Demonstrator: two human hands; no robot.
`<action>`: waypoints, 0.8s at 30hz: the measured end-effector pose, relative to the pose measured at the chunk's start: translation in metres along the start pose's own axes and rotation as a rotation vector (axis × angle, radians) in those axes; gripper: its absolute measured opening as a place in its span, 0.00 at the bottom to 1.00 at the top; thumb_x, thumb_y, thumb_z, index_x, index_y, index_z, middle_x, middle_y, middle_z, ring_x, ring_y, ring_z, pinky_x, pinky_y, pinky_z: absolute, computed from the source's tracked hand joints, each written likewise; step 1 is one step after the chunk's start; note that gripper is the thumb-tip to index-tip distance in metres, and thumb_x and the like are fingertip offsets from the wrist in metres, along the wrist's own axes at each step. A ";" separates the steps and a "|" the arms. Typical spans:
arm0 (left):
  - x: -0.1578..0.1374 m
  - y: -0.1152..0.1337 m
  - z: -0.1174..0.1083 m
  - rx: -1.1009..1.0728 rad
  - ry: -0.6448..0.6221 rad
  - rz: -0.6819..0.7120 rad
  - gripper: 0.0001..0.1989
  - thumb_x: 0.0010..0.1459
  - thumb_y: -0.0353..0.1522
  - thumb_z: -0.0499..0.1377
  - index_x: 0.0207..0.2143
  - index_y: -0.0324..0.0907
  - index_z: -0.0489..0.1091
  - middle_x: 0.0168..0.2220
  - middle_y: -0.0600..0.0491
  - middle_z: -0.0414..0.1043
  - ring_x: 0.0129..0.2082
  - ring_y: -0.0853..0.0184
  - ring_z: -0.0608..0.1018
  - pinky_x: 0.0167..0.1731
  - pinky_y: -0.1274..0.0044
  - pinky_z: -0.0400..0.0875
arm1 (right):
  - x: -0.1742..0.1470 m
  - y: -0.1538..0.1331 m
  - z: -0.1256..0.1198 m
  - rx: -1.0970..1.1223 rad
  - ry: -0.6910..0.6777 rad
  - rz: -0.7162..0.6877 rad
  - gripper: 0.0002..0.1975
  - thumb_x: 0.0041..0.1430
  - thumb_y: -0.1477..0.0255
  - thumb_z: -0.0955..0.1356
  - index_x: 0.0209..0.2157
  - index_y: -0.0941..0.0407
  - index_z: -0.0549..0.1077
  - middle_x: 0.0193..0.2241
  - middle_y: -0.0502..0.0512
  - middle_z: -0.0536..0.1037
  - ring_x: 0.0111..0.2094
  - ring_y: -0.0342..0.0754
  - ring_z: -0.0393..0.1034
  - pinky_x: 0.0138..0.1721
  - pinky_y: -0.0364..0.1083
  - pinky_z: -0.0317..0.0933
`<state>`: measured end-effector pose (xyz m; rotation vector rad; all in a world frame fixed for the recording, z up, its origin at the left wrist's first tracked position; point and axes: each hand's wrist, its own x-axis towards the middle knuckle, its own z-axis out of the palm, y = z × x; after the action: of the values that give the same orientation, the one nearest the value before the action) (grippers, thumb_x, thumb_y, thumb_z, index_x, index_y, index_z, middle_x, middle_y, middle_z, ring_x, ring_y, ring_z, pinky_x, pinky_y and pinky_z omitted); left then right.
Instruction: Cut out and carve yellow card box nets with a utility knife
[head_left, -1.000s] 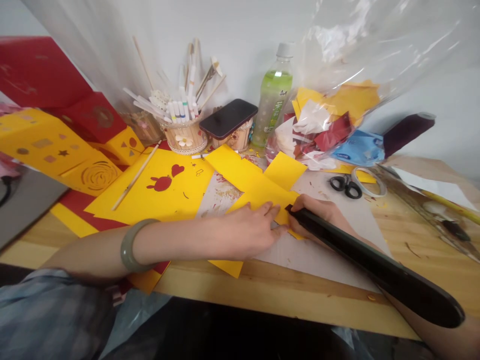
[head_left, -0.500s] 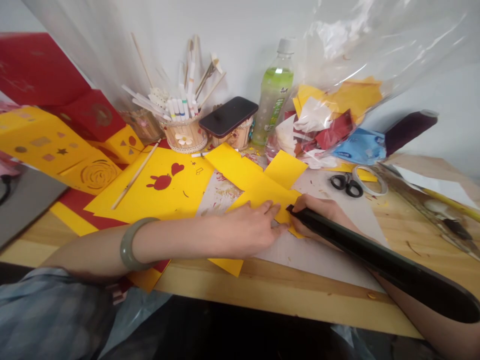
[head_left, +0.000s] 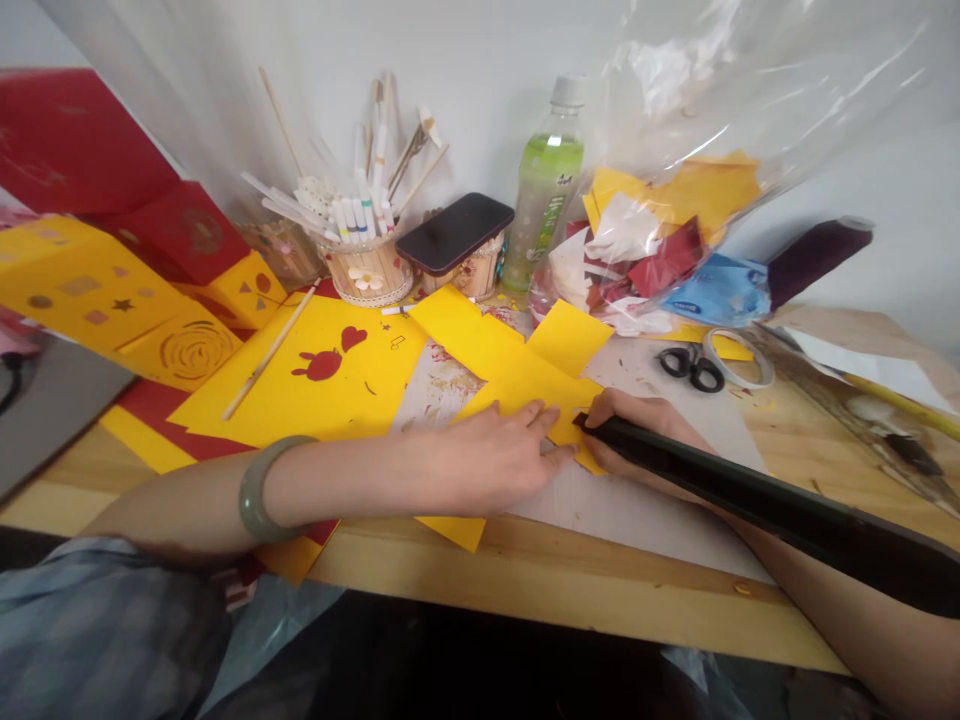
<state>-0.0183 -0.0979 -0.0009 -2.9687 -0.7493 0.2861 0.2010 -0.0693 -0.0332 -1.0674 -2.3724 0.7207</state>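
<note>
My left hand (head_left: pixel 495 460) lies flat on a yellow paper strip (head_left: pixel 480 345), fingers stretched out and pressing it down. My right hand (head_left: pixel 637 430) is closed around a long black tapered tool (head_left: pixel 750 500), whose exact kind I cannot make out. Its narrow end reaches the right end of the yellow strip, close to my left fingertips. The tool's thick end slants up toward the lower right. Other yellow pieces lie crossed under and beside the strip, on a whitish sheet (head_left: pixel 630 530).
Black-handled scissors (head_left: pixel 690 368) and a roll of tape (head_left: pixel 742 358) lie right. Behind stand a pot of markers (head_left: pixel 367 270), a phone (head_left: pixel 456 232) on another pot, a green drink bottle (head_left: pixel 546 190) and a clear bag of paper scraps (head_left: pixel 667 240). Decorated boxes (head_left: pixel 120 290) stand left.
The thick end of the black tool has swung slightly upward in my right hand. My left hand stays in place on the paper.
</note>
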 end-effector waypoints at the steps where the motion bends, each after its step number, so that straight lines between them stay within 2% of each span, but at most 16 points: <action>1: 0.000 0.000 0.000 0.003 -0.003 -0.001 0.22 0.63 0.25 0.47 0.60 0.34 0.56 0.61 0.33 0.54 0.60 0.50 0.63 0.46 0.66 0.71 | 0.000 -0.001 0.000 0.001 0.003 0.007 0.04 0.51 0.74 0.65 0.28 0.53 0.63 0.22 0.46 0.73 0.21 0.41 0.64 0.23 0.40 0.61; 8: -0.001 0.002 0.001 -0.025 0.103 0.002 0.20 0.62 0.24 0.49 0.56 0.33 0.61 0.58 0.32 0.59 0.58 0.51 0.67 0.46 0.65 0.71 | -0.001 -0.011 0.002 0.070 0.084 0.144 0.03 0.51 0.75 0.66 0.29 0.53 0.65 0.23 0.46 0.72 0.21 0.41 0.65 0.21 0.40 0.58; 15: 0.005 0.015 0.000 0.088 0.085 -0.047 0.18 0.61 0.24 0.50 0.53 0.32 0.65 0.54 0.31 0.65 0.52 0.52 0.72 0.39 0.69 0.74 | 0.000 -0.023 0.006 0.024 0.108 0.165 0.05 0.52 0.72 0.65 0.26 0.52 0.63 0.18 0.45 0.69 0.19 0.42 0.63 0.20 0.41 0.58; 18: 0.007 0.016 0.007 0.083 0.143 -0.058 0.18 0.61 0.25 0.50 0.53 0.33 0.65 0.51 0.32 0.68 0.49 0.53 0.74 0.36 0.70 0.74 | 0.001 -0.024 0.006 0.031 0.091 0.196 0.05 0.53 0.71 0.66 0.27 0.52 0.63 0.20 0.46 0.71 0.20 0.44 0.65 0.21 0.43 0.60; 22: 0.006 0.016 0.017 0.082 0.286 -0.077 0.18 0.62 0.25 0.48 0.53 0.36 0.65 0.49 0.33 0.69 0.48 0.52 0.74 0.36 0.68 0.74 | 0.001 -0.018 0.001 0.079 0.080 0.271 0.05 0.55 0.66 0.66 0.31 0.52 0.66 0.24 0.50 0.74 0.24 0.47 0.68 0.25 0.46 0.64; 24: 0.006 0.013 0.017 0.071 0.279 -0.068 0.19 0.63 0.26 0.47 0.55 0.38 0.64 0.52 0.33 0.66 0.51 0.50 0.72 0.36 0.66 0.74 | 0.002 -0.013 -0.003 0.096 0.126 0.261 0.07 0.55 0.63 0.66 0.34 0.51 0.67 0.29 0.52 0.76 0.28 0.49 0.70 0.28 0.47 0.65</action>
<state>-0.0110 -0.1062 -0.0203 -2.8249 -0.7829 -0.1022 0.1943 -0.0748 -0.0226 -1.3537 -2.0939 0.8222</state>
